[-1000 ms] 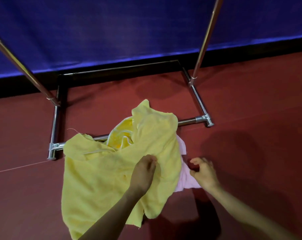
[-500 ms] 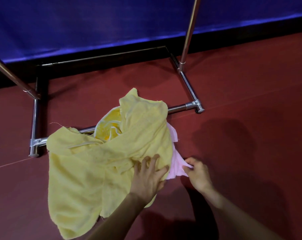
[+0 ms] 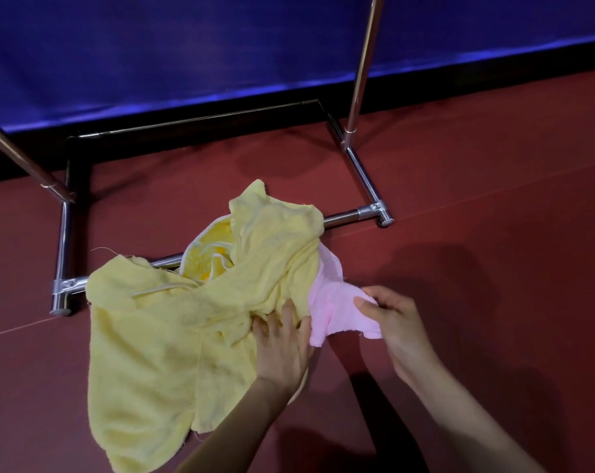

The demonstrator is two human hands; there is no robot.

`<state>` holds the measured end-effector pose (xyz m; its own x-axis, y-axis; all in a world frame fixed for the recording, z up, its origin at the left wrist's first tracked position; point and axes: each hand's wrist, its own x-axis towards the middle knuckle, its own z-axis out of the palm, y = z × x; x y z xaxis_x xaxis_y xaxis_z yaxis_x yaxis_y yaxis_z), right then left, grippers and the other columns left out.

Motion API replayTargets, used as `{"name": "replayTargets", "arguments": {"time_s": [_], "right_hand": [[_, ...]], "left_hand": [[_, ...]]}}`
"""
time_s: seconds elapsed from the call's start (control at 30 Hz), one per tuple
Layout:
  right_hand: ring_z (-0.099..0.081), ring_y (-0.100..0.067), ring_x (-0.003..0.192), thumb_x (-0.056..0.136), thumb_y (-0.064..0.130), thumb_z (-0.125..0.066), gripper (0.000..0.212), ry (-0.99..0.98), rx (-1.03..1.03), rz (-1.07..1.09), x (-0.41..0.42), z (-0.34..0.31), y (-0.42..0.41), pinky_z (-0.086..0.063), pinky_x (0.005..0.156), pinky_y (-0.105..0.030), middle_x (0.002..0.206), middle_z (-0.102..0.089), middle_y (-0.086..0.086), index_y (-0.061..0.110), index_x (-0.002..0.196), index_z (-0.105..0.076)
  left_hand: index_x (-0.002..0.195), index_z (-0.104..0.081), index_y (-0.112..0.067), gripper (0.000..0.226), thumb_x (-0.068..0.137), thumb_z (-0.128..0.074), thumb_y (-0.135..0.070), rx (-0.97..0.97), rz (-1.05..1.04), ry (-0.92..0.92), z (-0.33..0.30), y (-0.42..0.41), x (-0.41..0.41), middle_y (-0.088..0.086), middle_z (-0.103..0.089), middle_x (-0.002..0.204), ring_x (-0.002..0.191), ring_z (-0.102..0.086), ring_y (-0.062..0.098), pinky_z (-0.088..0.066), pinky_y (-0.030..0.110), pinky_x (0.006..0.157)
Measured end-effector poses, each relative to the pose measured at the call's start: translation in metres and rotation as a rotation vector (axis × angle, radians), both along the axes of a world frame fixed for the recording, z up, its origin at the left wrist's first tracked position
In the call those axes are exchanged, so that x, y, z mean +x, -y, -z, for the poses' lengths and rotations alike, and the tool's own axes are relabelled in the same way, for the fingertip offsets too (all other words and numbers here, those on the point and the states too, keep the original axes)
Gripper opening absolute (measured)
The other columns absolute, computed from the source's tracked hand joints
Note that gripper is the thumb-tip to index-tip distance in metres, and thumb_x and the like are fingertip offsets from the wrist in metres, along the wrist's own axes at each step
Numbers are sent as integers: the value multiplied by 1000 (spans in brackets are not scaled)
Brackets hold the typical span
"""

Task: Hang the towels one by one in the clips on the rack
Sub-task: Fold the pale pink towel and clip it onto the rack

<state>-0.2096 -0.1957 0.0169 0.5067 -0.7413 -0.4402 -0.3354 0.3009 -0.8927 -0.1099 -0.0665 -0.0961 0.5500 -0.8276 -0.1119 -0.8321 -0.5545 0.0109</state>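
Note:
A heap of pale yellow towels (image 3: 159, 336) lies on the red floor over the rack's front bar, with a brighter yellow patterned cloth (image 3: 210, 261) tucked in its middle. A pink towel (image 3: 333, 305) sticks out from under the heap's right side. My left hand (image 3: 282, 346) presses flat on the yellow towels, fingers spread. My right hand (image 3: 391, 319) pinches the pink towel's free end between thumb and fingers. The rack's clips are out of view.
The chrome rack base (image 3: 367, 186) frames the floor behind the heap, with an upright pole (image 3: 360, 63) at right and a slanted pole (image 3: 26, 162) at left. A blue curtain (image 3: 186, 46) hangs behind. Red floor (image 3: 494, 199) stretches to the right.
My left hand slid down to the heap's right edge and flattened on it. My right hand reached in, took the pink towel's end and drew more of it out to the right.

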Motion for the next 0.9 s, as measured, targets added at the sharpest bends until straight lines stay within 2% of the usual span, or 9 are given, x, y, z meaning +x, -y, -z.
{"name": "replayTargets", "arguments": {"time_s": [0.13, 0.2, 0.3, 0.37, 0.43, 0.5, 0.6, 0.8, 0.9], "right_hand": [[-54, -21, 74, 85, 4, -63, 8, 111, 44, 28, 13, -29, 5, -39, 61, -30, 79, -62, -12, 6, 85, -70], [-55, -22, 76, 79, 13, -67, 9, 161, 33, 24, 25, -53, 8, -39, 64, -33, 80, -63, -12, 10, 85, -71], [-56, -21, 71, 82, 8, -65, 7, 231, 25, 4, 46, -102, 14, -40, 55, -23, 79, -63, -12, 8, 87, -70], [-53, -17, 64, 86, 5, -62, 8, 255, 6, -8, 58, -142, 16, -39, 51, -20, 75, -61, -8, 10, 85, -68], [-56, -16, 68, 82, 10, -66, 6, 279, -23, -20, 68, -187, 15, -43, 58, -22, 76, -62, -5, 15, 81, -69], [-59, -20, 75, 77, 14, -67, 5, 321, -31, -40, 78, -244, 11, -45, 64, -28, 77, -64, -6, 18, 78, -71], [-59, -23, 74, 74, 19, -65, 6, 362, -56, -83, 91, -333, 4, -44, 66, -32, 77, -64, -9, 19, 76, -70], [-52, -8, 52, 90, 5, -57, 9, 411, -108, -159, 107, -526, -9, -41, 47, -20, 69, -57, -5, 10, 83, -62], [-48, -9, 48, 93, 4, -52, 12, 433, -129, -183, 114, -641, -12, -37, 44, -21, 69, -54, -9, 8, 86, -61]], "left_hand": [[97, -64, -24, 36, 85, -36, -44, -156, -29, -145, -32, -8, 17, 3, -64, 95, 75, -65, 26, -51, 45, 78], [98, -62, -22, 39, 90, -30, -42, -339, -100, -261, -61, -12, 32, 0, -63, 87, 74, -64, 26, -50, 41, 76], [98, -60, -18, 36, 94, -33, -40, -629, -206, -499, -120, -12, 62, -1, -62, 88, 81, -59, 24, -47, 37, 72], [96, -60, -20, 24, 96, -40, -32, -787, -284, -671, -165, -10, 80, -6, -62, 87, 82, -57, 9, -45, 26, 74], [86, -58, -21, 18, 97, -45, -18, -861, -354, -744, -212, -9, 92, -11, -59, 76, 70, -51, -4, -41, 18, 67], [80, -55, -17, 20, 97, -45, -12, -893, -420, -751, -270, -10, 103, -10, -53, 69, 62, -43, -2, -38, 19, 62], [87, -59, -9, 17, 96, -45, -10, -960, -482, -781, -355, -14, 116, 1, -62, 79, 68, -45, 0, -40, 15, 63], [98, -62, -9, 19, 95, -43, -11, -1037, -487, -879, -553, -21, 135, 9, -68, 99, 88, -60, 13, -48, 30, 82], [102, -62, -9, 20, 97, -44, -15, -1052, -442, -854, -671, -29, 142, 5, -67, 102, 87, -57, 5, -45, 13, 79]]}}
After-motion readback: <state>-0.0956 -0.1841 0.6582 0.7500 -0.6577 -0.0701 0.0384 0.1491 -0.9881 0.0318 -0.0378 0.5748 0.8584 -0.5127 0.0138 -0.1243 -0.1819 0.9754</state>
